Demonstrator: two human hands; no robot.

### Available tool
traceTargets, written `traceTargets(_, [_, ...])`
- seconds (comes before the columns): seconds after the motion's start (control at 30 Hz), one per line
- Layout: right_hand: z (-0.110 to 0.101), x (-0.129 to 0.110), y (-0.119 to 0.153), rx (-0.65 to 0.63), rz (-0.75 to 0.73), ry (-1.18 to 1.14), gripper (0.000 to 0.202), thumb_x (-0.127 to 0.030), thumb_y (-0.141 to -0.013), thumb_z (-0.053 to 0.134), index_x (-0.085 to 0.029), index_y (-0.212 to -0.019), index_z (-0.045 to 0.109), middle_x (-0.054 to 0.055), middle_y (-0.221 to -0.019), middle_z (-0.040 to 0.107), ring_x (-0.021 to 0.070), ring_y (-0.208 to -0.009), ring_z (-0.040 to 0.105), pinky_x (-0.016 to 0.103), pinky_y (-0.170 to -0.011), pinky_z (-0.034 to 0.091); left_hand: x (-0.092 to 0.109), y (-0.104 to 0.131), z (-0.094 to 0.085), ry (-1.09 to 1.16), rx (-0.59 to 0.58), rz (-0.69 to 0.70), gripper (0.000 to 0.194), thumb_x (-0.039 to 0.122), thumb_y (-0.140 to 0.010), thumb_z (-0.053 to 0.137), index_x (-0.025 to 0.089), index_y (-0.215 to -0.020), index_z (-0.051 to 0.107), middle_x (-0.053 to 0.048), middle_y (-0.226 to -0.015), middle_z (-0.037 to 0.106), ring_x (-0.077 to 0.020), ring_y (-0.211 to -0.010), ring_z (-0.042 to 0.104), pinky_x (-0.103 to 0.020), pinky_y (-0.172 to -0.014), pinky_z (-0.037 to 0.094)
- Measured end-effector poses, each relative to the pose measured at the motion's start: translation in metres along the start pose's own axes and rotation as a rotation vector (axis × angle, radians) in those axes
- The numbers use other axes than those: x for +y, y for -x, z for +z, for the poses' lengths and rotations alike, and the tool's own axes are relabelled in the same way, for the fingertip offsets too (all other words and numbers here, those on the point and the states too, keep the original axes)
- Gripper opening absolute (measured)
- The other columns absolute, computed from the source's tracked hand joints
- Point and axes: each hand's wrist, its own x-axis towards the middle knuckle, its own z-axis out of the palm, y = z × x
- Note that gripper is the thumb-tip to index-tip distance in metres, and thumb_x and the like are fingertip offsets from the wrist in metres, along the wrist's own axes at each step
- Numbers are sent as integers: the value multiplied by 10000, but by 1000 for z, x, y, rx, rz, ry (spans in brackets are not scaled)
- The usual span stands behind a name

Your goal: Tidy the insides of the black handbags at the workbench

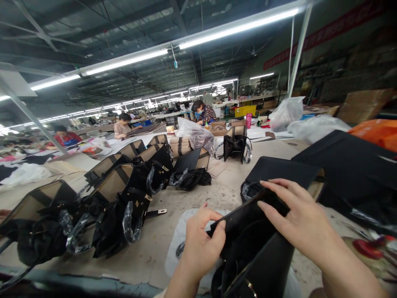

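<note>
A black handbag stands open in front of me, its dark inside showing and gold-coloured hardware low at the front. My left hand pinches the left end of its far top edge between thumb and fingers. Further right along that same edge, my right hand grips the rim, thumb on the near side and fingers over the far side. Under the handbag lies a white plastic sheet. Just behind my right hand rests another black bag, partly covered by the hand.
Several black bags with beige bases and plastic-wrapped handles lie on the left. One bag stands farther back. Large black pieces fill the right, near a red round object. Co-workers sit at tables behind. A hand shows at the left edge.
</note>
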Motion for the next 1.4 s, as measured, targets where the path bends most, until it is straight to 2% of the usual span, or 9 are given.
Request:
traceTargets(0.1, [-6,-9,3,30,-122,45,291,-408,-839,537,-253,-1066,635,62,-1162,602,257,-1036,590,417,-858,505,-7,-5,-6,-57,-58,-43,67,201,-762,592,211,-773,657,11,-725,667,-149,-701,601,-437,-1099,312])
traceTargets(0.23, [-9,-20,6,-86,-248,8,175,-328,-870,518,-276,-992,632,22,-1015,670,203,-917,638,406,-866,499,-12,-9,-7,-75,-72,-34,59,224,-767,608,208,-755,663,8,-683,658,-155,-669,595,-429,-1083,336])
traceTargets(0.37, [-8,-25,5,-107,-177,86,142,-332,-839,544,-252,-919,629,32,-1013,673,215,-828,651,396,-759,519,-10,-9,-4,-77,-85,-35,81,229,-781,601,207,-733,662,14,-663,655,-153,-661,607,-402,-1062,357])
traceTargets(0.47, [-6,-27,4,-136,-110,133,111,-310,-814,570,-245,-885,626,19,-860,694,203,-706,649,372,-670,510,-10,-8,-3,-86,-101,-42,84,240,-791,602,206,-739,659,17,-674,664,-152,-686,620,-375,-1048,355])
traceTargets(0.6, [-5,-28,5,-134,-112,156,153,-233,-817,561,-262,-930,660,0,-823,716,204,-735,667,384,-716,498,-13,-6,-3,-127,-100,-50,140,289,-823,579,199,-738,645,-1,-692,655,-161,-696,604,-285,-793,440])
traceTargets(0.77, [-6,-27,3,-221,-141,128,188,-217,-857,510,-272,-850,690,-9,-814,701,195,-763,652,385,-737,481,-12,-3,-1,-118,-112,-101,203,330,-846,553,190,-718,625,0,-655,621,-147,-644,566,-245,-604,375])
traceTargets(0.97, [-12,-24,0,-247,-211,48,202,-184,-857,514,-301,-827,676,-28,-808,677,178,-785,619,402,-821,432,-8,-5,1,-101,-89,-178,197,336,-832,559,189,-731,642,1,-652,636,-145,-629,571,-239,-594,365])
traceTargets(1.17, [-27,-29,2,-373,-372,-93,222,-159,-877,494,-286,-782,649,-26,-773,631,143,-755,576,372,-862,400,-10,-6,1,-154,-21,-193,211,336,-826,552,185,-702,631,-5,-637,634,-155,-630,573,-245,-590,357])
traceTargets(1.4, [-34,-26,6,-425,-488,-89,226,-185,-900,476,-274,-779,645,-16,-795,640,131,-731,586,267,-643,454,-9,-6,5,-129,-11,-217,212,338,-826,556,187,-696,627,10,-611,618,-147,-614,571,-240,-588,367])
